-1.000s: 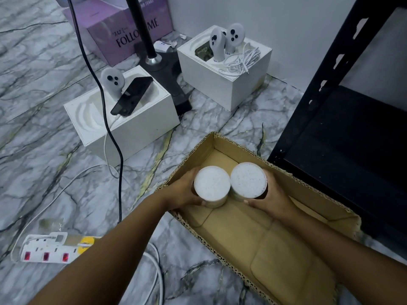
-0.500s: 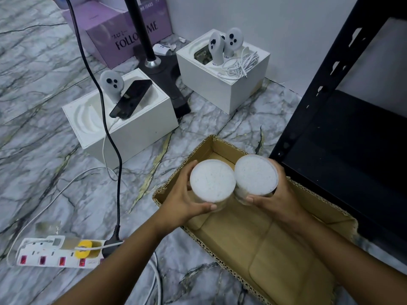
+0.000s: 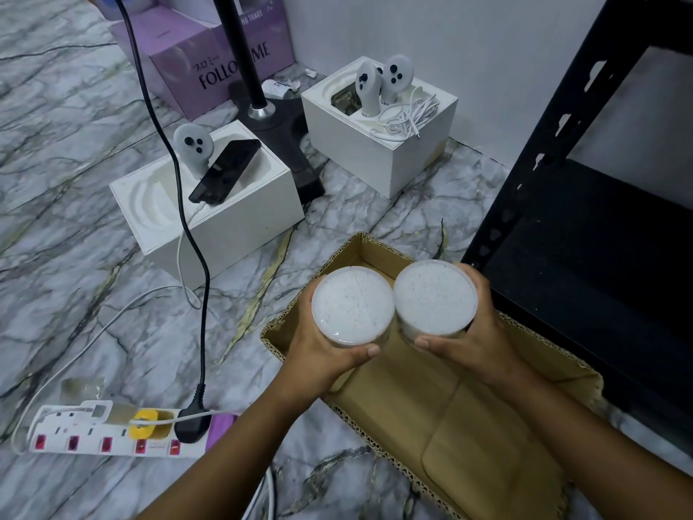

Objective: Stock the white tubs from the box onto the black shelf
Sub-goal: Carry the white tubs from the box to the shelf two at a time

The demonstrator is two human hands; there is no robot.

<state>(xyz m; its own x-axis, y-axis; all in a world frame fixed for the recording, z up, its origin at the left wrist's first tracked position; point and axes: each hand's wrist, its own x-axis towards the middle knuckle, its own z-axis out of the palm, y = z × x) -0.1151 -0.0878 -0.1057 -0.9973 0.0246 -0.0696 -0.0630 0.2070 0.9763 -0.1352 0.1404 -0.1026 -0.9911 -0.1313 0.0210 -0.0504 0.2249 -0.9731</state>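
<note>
My left hand (image 3: 318,347) grips one white tub (image 3: 352,305), my right hand (image 3: 476,339) the other tub (image 3: 435,296), rims touching above the cardboard box (image 3: 487,425) on the marble floor (image 3: 75,257); black shelf (image 3: 600,257) at three o'clock, white wall (image 3: 487,50) at twelve.

A grey-veined marble floor (image 3: 75,152) meets a plain white wall (image 3: 468,39); the light looks soft, perhaps from overhead.

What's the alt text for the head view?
Left hand and right hand each grip a white tub side by side above an open cardboard box on the marble floor, beside a black shelf.
</note>
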